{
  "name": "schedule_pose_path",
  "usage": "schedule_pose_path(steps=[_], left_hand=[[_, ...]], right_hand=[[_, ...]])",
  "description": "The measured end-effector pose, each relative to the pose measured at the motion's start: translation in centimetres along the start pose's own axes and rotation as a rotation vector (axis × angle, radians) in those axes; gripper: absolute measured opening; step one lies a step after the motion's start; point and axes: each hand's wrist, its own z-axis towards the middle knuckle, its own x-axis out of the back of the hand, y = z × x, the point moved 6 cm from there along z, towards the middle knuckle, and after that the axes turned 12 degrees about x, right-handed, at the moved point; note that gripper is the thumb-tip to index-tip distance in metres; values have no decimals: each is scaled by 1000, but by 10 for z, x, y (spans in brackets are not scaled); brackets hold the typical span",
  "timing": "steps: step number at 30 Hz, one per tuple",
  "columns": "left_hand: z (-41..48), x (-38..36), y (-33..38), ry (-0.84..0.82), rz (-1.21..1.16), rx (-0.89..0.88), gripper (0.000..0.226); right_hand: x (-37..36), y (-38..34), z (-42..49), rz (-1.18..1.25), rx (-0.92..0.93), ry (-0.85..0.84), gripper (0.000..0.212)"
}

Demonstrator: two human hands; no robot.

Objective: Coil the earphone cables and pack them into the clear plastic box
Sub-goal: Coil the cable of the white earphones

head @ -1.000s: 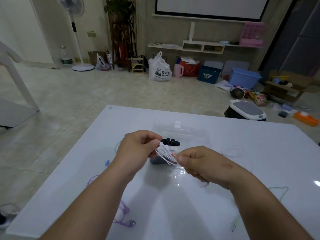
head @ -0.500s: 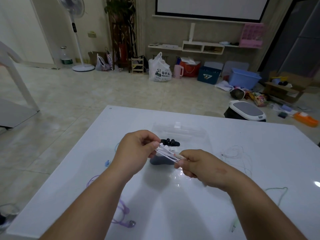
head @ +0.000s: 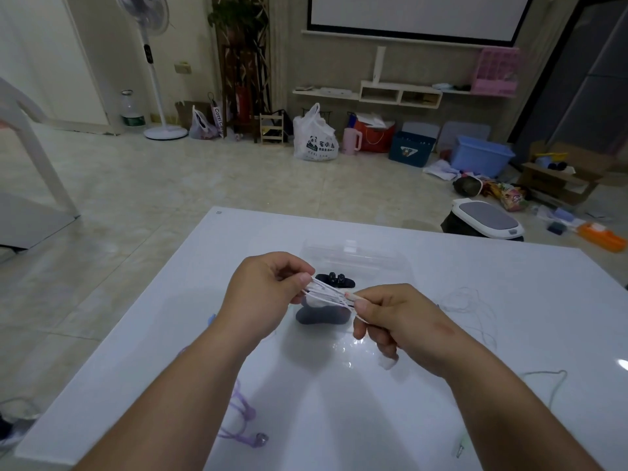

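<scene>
left hand [head: 268, 294] and right hand [head: 394, 321] both pinching white earphone cable [head: 328, 295] – strands taut between them, above table [head: 441, 266] – clear plastic box [head: 356, 256] just behind

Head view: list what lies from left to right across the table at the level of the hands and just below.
left hand → white cable → right hand → thin cable → green cable
</scene>
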Motion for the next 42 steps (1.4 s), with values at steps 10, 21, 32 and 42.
schedule_pose_path(steps=[10, 21, 32, 42], left_hand=[[-1, 2, 1, 16, 27, -8, 23], [-2, 4, 4, 23, -10, -29, 25], [1, 7, 3, 94, 206, -71, 23], [2, 4, 0, 126, 244, -85, 26]], right_hand=[[-10, 6, 2, 30, -117, -47, 28], [-4, 6, 1, -125, -16, 20, 25], [-17, 5, -6, -81, -59, -142, 30], [-12, 5, -3, -135, -63, -38, 29]])
